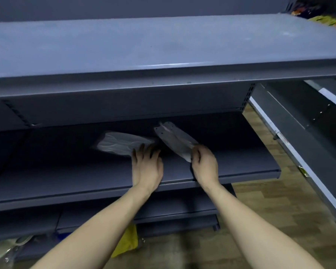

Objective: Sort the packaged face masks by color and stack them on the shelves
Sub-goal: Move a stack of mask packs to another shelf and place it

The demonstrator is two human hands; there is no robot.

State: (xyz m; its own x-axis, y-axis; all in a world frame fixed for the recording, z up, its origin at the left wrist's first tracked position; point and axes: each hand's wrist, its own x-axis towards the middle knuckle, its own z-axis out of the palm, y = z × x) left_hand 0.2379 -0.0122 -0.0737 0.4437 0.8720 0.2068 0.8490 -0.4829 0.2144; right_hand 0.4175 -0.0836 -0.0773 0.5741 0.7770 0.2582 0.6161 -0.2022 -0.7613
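Holding grey mask pack over shelf.

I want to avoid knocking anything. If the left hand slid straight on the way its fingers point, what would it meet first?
The white mask pack lying on the shelf: the left hand already reaches its near edge with its fingertips. Beyond that, probably the back panel, though depth is unclear.

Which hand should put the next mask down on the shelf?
Probably the right hand: it already grips a grey mask packet above the middle shelf. The left hand just rests on the white packet lying there.
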